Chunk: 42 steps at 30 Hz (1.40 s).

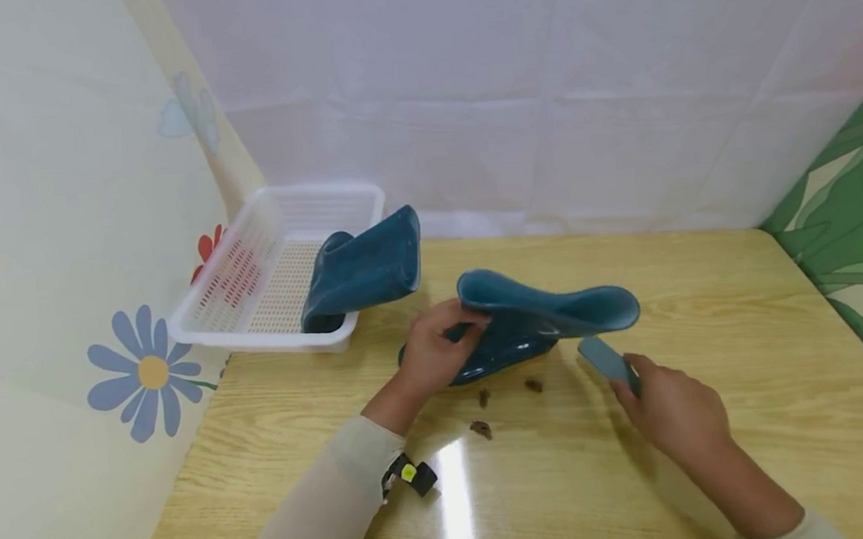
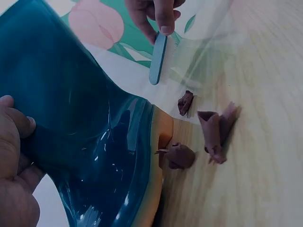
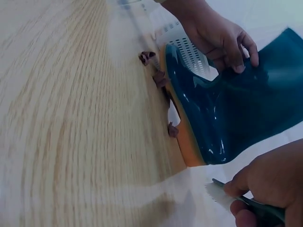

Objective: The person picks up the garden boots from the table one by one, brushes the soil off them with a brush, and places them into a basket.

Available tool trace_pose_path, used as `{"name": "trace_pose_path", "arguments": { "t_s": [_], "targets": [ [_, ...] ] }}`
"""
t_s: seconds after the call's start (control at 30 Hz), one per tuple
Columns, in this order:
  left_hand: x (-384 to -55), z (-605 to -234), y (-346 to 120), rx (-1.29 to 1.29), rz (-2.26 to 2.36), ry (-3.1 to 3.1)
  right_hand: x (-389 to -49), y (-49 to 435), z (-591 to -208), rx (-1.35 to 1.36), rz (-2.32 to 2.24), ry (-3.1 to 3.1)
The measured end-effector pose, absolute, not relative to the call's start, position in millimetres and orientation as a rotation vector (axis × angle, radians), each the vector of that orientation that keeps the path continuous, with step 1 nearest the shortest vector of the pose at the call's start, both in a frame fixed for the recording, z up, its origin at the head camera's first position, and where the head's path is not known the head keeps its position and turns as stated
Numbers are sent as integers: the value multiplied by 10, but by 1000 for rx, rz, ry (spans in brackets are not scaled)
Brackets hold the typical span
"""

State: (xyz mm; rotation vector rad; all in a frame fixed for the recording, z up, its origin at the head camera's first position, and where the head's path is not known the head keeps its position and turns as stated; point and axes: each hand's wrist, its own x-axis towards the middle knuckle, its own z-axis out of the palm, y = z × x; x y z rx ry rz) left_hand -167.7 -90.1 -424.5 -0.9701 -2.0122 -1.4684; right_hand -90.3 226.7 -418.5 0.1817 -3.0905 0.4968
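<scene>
Table [image 1: 751,322]: light wood-grain top, glossy, glare at near edge. Basket [image 1: 256,340]: white plastic, perforated, rectangular, far left. Second boot [image 1: 364,274] has its foot in the basket, shaft overhanging the right rim. First boot [image 1: 518,322] is mid-table, near the basket: shiny dark teal, smooth, rubber-like, tan-orange sole, wide oval opening. Toe points left; can't tell if the sole touches wood.

Left hand [image 1: 437,348] pinches the first boot's shaft, thumb and fingers on it. Right hand [image 1: 677,407] grasps a brush [image 1: 605,357]: flat grey-teal back, rounded end, pale bristles, just off the boot's heel. Left cuff carries a black gadget [image 1: 419,476] with yellow patch; any print too small to read. Three brown curled scraps [image 1: 480,429] lie beside the sole.
</scene>
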Motion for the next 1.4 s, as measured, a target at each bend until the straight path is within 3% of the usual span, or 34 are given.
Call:
{"name": "trace_pose_path", "arguments": {
  "t_s": [0.33,0.87,1.17,1.4],
  "targets": [
    [-1521,-4272,-952,-1236,-1628,-1969,-957,2400,-4267,75,500,-3104],
    [-1125,-4438,-1194,-1124,-954,-2407,-949,2332,-4316,35,536,-3079],
    [-975,-4425,-1293,-929,-674,-2689,-954,2340,-4315,32,524,-3075],
    [-932,-4298,-1327,-540,-1022,-2785,-960,2355,-4293,60,513,-3049]
  ]
}}
